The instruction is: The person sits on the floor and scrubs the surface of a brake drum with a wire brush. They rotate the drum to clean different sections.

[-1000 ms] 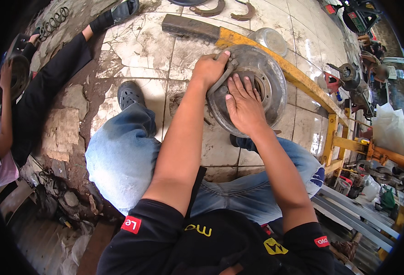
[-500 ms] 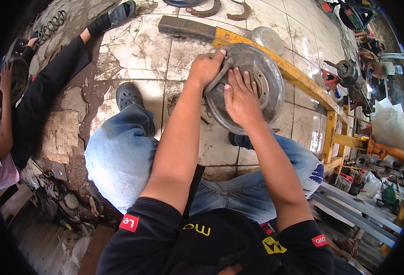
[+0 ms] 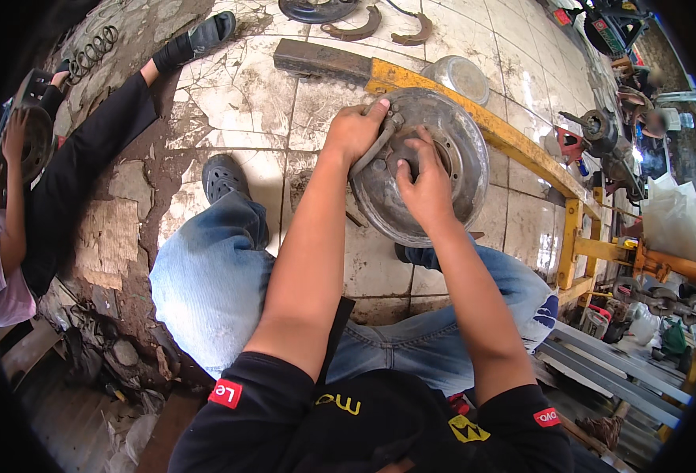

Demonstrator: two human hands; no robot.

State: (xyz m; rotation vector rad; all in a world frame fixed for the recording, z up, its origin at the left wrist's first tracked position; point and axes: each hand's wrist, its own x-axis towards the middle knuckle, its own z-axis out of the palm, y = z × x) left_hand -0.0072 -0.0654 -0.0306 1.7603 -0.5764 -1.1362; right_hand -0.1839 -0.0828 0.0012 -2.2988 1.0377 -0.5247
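A round, worn metal brake backing plate (image 3: 387, 205) lies tilted between my knees, close to a yellow steel frame. My left hand (image 3: 351, 132) grips its upper left edge, thumb on top near a small fitting. Below that thumb a curved dark metal piece (image 3: 372, 150) runs along the plate's left side; I cannot tell whether it is fixed there. My right hand (image 3: 428, 185) is over the plate's middle, beside the centre hole, with fingers bent and thumb apart. Something dark shows between its thumb and fingers, too shaded to name.
The yellow frame (image 3: 513, 142) crosses behind the plate, beside a round metal tin (image 3: 460, 77). Two curved brake shoes (image 3: 353, 28) and a dark plate (image 3: 316, 8) lie farther off. At left another person's leg (image 3: 99, 162) stretches out, near a coil spring (image 3: 91, 51). Tools and parts crowd the right.
My right hand has drawn back and curled from lying flat with fingers stretched on the plate, where a dark flat piece showed by its fingertips. My left hand keeps its grip.
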